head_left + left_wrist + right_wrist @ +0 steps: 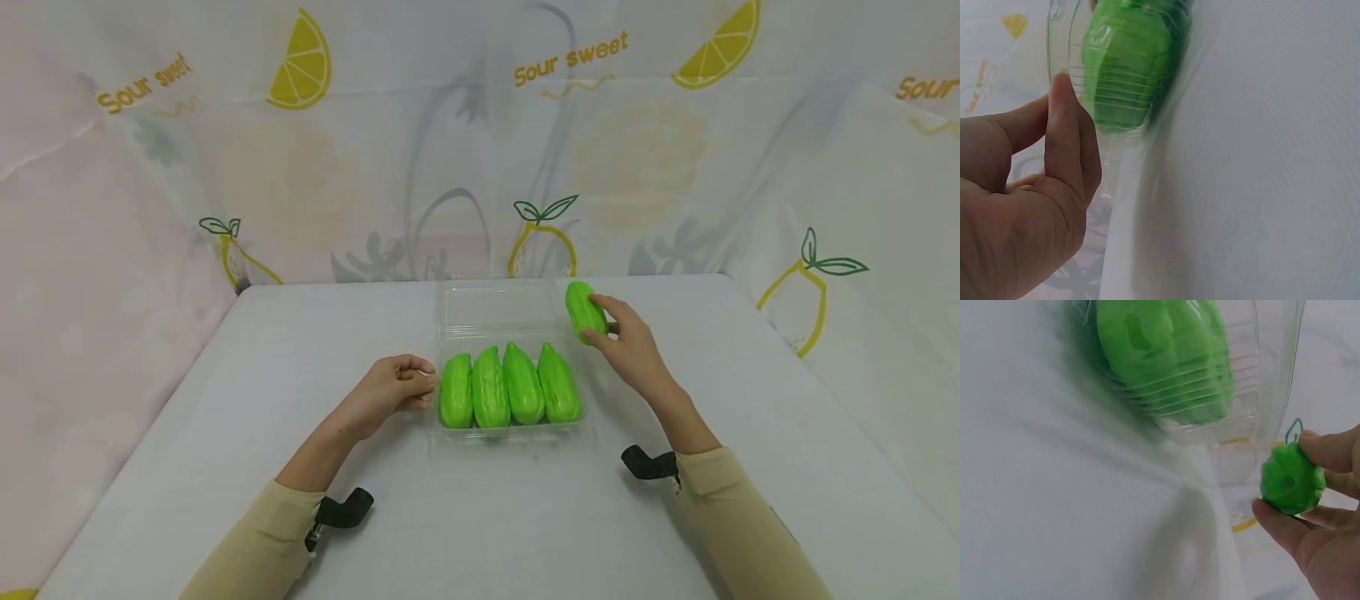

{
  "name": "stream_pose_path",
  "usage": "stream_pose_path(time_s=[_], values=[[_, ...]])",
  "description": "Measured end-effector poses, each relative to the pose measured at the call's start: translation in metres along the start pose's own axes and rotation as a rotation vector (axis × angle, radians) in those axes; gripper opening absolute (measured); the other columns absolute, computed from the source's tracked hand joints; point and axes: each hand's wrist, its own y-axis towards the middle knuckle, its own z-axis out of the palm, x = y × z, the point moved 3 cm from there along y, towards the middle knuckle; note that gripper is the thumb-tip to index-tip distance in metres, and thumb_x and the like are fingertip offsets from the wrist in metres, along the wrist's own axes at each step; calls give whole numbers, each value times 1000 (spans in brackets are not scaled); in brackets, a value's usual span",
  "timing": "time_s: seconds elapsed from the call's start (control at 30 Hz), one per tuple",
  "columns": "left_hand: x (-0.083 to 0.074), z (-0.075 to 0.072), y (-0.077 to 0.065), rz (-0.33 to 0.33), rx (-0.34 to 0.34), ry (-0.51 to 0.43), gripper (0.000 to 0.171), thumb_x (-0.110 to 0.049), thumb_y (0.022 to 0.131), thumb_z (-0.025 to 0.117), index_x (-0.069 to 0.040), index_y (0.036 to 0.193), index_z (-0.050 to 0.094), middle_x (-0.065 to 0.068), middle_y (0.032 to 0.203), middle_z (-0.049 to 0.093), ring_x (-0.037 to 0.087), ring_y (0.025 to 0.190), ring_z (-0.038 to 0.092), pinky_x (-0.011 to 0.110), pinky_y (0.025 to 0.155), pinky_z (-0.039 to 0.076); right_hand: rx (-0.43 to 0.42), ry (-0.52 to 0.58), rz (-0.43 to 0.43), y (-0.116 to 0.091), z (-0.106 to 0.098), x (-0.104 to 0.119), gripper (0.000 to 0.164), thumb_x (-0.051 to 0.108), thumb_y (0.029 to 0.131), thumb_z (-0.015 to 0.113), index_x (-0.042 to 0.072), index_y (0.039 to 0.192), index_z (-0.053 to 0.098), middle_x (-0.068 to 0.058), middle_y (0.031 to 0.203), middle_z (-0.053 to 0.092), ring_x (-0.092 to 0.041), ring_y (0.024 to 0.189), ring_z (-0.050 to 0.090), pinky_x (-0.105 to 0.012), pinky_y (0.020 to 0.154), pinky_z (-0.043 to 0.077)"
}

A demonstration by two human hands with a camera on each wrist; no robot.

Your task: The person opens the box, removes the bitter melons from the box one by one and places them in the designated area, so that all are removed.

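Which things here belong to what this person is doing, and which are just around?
In the job:
- right hand, holding one ribbed green gourd
- left hand, pinching the rim of the open clear plastic clamshell
- four more green gourds inside it

Just around:
- white tabletop
- lemon-print cloth behind
- black wrist attachments

White table (480,525) with a printed cloth (480,158) up along the far, left and right sides, kinda pinkish on the left. Far side's got two yellow lemon slices (303,71) up high plus orange "Sour sweet" lettering (572,58). Lower down there's outlined lemons (543,250) with green leaves (557,207), and some faint grey plants (375,260).
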Motion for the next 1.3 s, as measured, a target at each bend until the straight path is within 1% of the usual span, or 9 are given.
stream_pose_path(time_s=[0.3,0.4,0.5,0.6,0.7,0.83,0.97,1.1,1.3], values=[[-2,1,-1,-5,2,-7,34,-14,98,63,6,123,53,1,85,64,8,73,64,19,67,58,26,-11,70,2,4,-16,61,21,99,62,6,152,36,-21,157,34,-49,124,54,-54,94,53],[-2,1,-1,-5,2,-10,34,-14,98,63,6,123,53,1,85,64,8,72,64,19,67,58,32,-28,59,4,7,-20,60,19,99,62,3,151,37,-23,156,34,-48,129,49,-56,100,49],[-2,1,-1,-9,-3,-18,33,-13,98,63,6,123,54,1,84,64,8,72,64,19,67,58,30,-53,22,5,10,-24,59,14,98,62,-2,149,38,-27,154,36,-46,137,42,-58,106,45],[-2,1,-1,-7,-3,-16,33,-14,98,63,6,123,54,1,85,64,8,72,64,19,67,58,24,-80,-13,5,14,-28,57,10,96,63,-5,147,40,-29,151,38,-44,139,38,-58,107,43],[-2,1,-1,-6,-2,-13,33,-14,98,63,5,123,53,2,85,64,9,73,64,19,67,58,26,-117,-26,5,17,-31,57,10,96,63,-6,146,41,-30,149,40,-45,137,40,-58,106,44],[-1,0,0,-3,0,-10,34,-15,98,63,6,123,53,2,85,64,9,73,64,20,68,59,40,-155,-4,4,19,-33,57,13,97,63,-3,147,41,-29,149,41,-45,135,44,-57,105,46],[-1,0,1,-1,2,1,34,-15,98,64,6,123,53,3,86,64,9,74,65,20,68,59,63,-153,31,3,19,-33,59,16,98,61,-2,149,38,-28,150,40,-47,130,49,-56,104,48],[0,-1,1,-7,0,6,35,-16,98,64,6,123,53,3,86,65,9,74,65,20,68,59,85,-158,34,3,18,-31,60,18,98,60,-2,150,37,-29,150,40,-48,125,52,-56,103,48],[0,0,1,-9,1,3,35,-17,98,64,6,123,53,2,86,65,9,73,64,20,69,59,101,-167,37,4,17,-30,61,18,98,59,-1,151,35,-29,151,39,-47,126,52,-56,103,48]])
